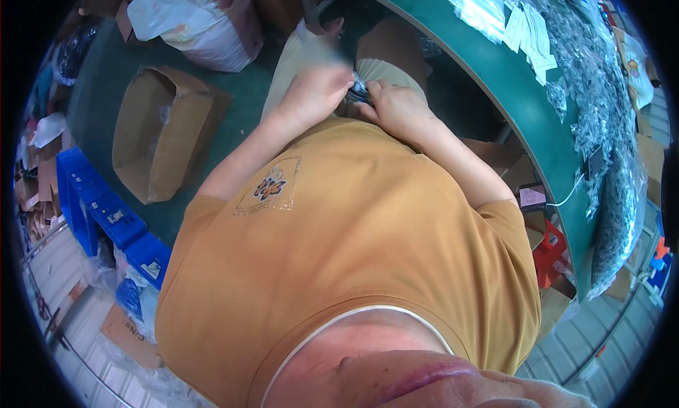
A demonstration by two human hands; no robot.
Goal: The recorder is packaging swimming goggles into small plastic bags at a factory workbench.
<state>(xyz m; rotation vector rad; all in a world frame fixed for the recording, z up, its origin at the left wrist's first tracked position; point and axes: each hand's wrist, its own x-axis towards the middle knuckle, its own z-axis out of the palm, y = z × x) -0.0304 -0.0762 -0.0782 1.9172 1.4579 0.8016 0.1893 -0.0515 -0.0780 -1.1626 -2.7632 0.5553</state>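
Note:
My left hand (pixel 316 91) and my right hand (pixel 400 112) are close together over my lap, in front of my mustard-yellow shirt. Between their fingertips is a small, dark, shiny thing (pixel 359 91), partly covered by the fingers; its kind cannot be made out. The left fingers are bent and closed at its left side. On its right side, the right thumb and forefinger pinch it. Pale cream cloth (pixel 389 73) lies over my legs beneath the hands. A blurred patch hides the area just beyond my left hand.
An open cardboard box (pixel 145 136) and a full white plastic bag (pixel 201 26) stand on a dark green surface at left. Blue plastic bins (pixel 113 213) are nearer. To the right curves a green tabletop (pixel 559 139) with clear plastic packaging (pixel 601 104) and white tags (pixel 527 40).

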